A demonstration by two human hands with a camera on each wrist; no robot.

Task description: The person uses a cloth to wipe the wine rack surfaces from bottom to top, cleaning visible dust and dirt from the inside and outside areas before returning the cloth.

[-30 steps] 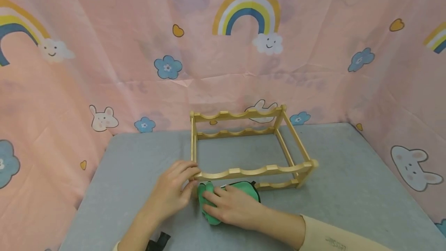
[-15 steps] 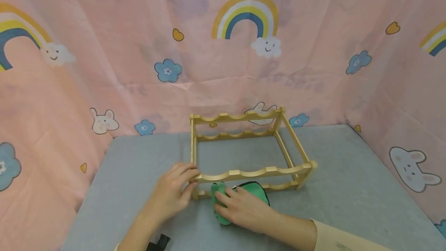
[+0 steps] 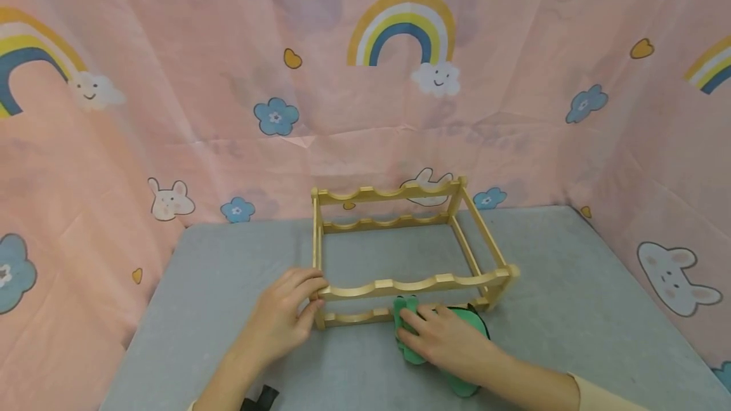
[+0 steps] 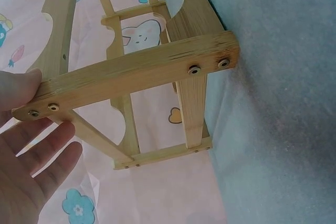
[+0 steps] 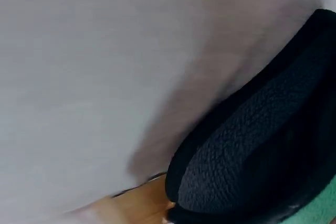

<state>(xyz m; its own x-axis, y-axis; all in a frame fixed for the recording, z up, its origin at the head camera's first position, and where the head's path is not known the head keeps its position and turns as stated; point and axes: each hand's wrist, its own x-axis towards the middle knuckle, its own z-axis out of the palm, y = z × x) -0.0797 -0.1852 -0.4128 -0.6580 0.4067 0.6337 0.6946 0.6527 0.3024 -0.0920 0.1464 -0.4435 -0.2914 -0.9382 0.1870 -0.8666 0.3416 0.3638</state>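
A pale wooden rack with scalloped rails stands on the table. My left hand holds its near left corner; the left wrist view shows the thumb on top of the end bar and fingers beneath. My right hand grips a soft green fabric item with black edging in front of the lower front rail, near the rack's right part. Its dark, fuzzy lining fills the lower right of the right wrist view. The hand covers its middle, so its exact kind cannot be told.
The rack stands on a grey-blue cloth-covered table. A pink patterned curtain hangs behind and at both sides. A small black object shows beside the left forearm at the bottom edge.
My right hand has moved to the right along the rack's front with the green fabric item, baring the left part of the lower rail. The left hand keeps its hold on the corner.
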